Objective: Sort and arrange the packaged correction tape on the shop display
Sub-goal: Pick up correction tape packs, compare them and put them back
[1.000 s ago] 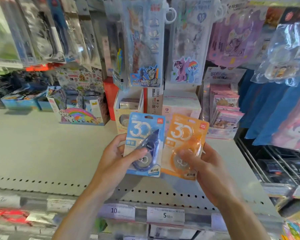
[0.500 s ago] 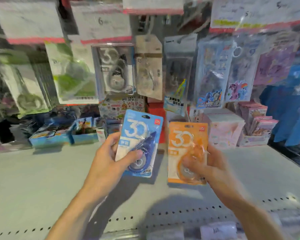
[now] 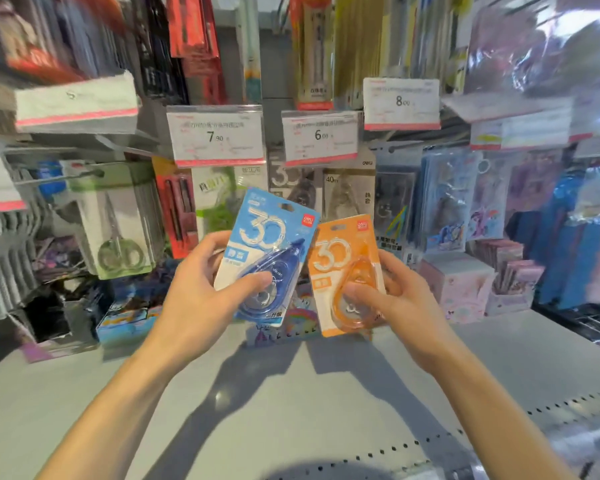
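My left hand (image 3: 201, 299) grips a blue correction tape pack (image 3: 267, 244), thumb across the blister, the card tilted to the right. An orange correction tape pack (image 3: 343, 268) sits upright in my right hand (image 3: 406, 306), thumb pressed on its blister. The two packs are held side by side above the grey shelf (image 3: 291, 393), nearly touching. Behind them, on hooks, hang dark correction tape packs (image 3: 293, 188) and a grey 40 m pack (image 3: 349, 195) under price tags (image 3: 321, 138).
Price tags reading 7.90 (image 3: 215, 136) and 8.00 (image 3: 402, 102) hang above. Scissors packs (image 3: 118, 223) hang at the left, cartoon pouches (image 3: 465, 199) at the right. Small boxes (image 3: 461, 282) and a rainbow box (image 3: 291, 320) stand at the back of the shelf.
My view has tilted upward, bringing the hooks and price tags into sight. Both hands have risen with the packs, and the blue pack now tilts further right.
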`<state>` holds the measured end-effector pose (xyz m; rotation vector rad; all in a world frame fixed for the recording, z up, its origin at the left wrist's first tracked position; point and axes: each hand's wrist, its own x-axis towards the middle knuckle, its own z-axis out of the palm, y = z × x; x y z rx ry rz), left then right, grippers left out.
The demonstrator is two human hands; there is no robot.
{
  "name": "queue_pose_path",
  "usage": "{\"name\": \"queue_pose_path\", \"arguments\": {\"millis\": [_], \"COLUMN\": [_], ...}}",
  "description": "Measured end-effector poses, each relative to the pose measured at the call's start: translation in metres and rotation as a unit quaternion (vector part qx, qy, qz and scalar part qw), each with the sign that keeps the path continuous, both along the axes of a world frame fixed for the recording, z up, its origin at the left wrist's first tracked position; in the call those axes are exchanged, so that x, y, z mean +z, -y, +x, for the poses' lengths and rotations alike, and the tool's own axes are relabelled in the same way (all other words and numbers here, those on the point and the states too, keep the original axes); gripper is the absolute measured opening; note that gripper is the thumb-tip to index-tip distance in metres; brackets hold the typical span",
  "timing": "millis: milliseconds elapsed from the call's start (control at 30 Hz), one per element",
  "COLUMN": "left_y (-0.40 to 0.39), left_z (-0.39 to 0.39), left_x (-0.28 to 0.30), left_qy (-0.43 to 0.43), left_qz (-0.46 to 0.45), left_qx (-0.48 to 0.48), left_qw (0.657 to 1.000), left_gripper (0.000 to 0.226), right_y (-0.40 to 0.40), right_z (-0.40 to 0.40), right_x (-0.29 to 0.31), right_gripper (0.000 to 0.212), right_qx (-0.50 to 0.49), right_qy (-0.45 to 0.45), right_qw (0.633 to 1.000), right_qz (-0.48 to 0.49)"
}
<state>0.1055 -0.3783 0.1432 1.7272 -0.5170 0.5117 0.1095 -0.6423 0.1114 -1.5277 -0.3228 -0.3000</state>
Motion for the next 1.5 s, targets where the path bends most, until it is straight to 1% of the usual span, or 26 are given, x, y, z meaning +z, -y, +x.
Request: {"name": "queue_pose_path", "arguments": {"millis": [133, 300, 400, 567, 700, 767, 933, 1200, 1300, 1367, 1433, 1500], "left_y": [-0.004, -0.011, -0.017, -0.025, -0.024, -0.018, -0.003, 0.003, 0.003, 0.003, 0.003, 0.002], "left_z": [-0.004, -0.01, -0.014, -0.018, -0.016, -0.013, -0.006, -0.002, -0.003, -0.002, -0.002, -0.001], "left_x": [0.018, 0.037, 0.044, 0.048, 0.054, 0.058, 0.069, 0.079, 0.08, 0.081, 0.082, 0.083], "left_qy": [0.028, 0.063, 0.075, 0.079, 0.081, 0.089, 0.115, 0.125, 0.124, 0.125, 0.124, 0.124], "left_qz": [0.014, 0.032, 0.032, 0.039, 0.051, 0.058, 0.069, 0.037, 0.035, 0.036, 0.037, 0.037], "left_qx": [-0.004, 0.014, 0.028, 0.045, 0.056, 0.06, 0.064, 0.049, 0.049, 0.052, 0.05, 0.048], "left_qw": [1.0, 0.997, 0.996, 0.995, 0.994, 0.993, 0.989, 0.99, 0.99, 0.99, 0.99, 0.99], "left_gripper": [0.048, 0.044, 0.043, 0.044, 0.052, 0.052, 0.05, 0.054, 0.053, 0.048, 0.046, 0.049], "right_y": [-0.008, -0.016, -0.014, -0.006, 0.0, 0.002, 0.009, 0.024, 0.029, 0.028, 0.025, 0.02], "right_z": [0.014, 0.024, 0.024, 0.013, 0.007, 0.004, 0.007, 0.016, 0.017, 0.02, 0.023, 0.025], "right_x": [0.025, 0.057, 0.071, 0.079, 0.085, 0.088, 0.089, 0.084, 0.077, 0.071, 0.064, 0.06], "right_gripper": [0.037, 0.033, 0.033, 0.04, 0.038, 0.039, 0.039, 0.047, 0.041, 0.036, 0.036, 0.036], "right_qx": [-0.016, -0.038, -0.026, -0.012, 0.01, 0.021, 0.027, 0.029, 0.01, -0.014, -0.031, -0.034], "right_qy": [0.016, 0.051, 0.074, 0.107, 0.12, 0.118, 0.113, 0.114, 0.11, 0.108, 0.1, 0.096], "right_qw": [1.0, 0.998, 0.997, 0.994, 0.992, 0.992, 0.993, 0.993, 0.994, 0.994, 0.994, 0.994], "right_qz": [0.01, 0.022, 0.01, 0.013, 0.026, 0.028, 0.024, 0.021, 0.014, -0.007, -0.032, -0.05]}}
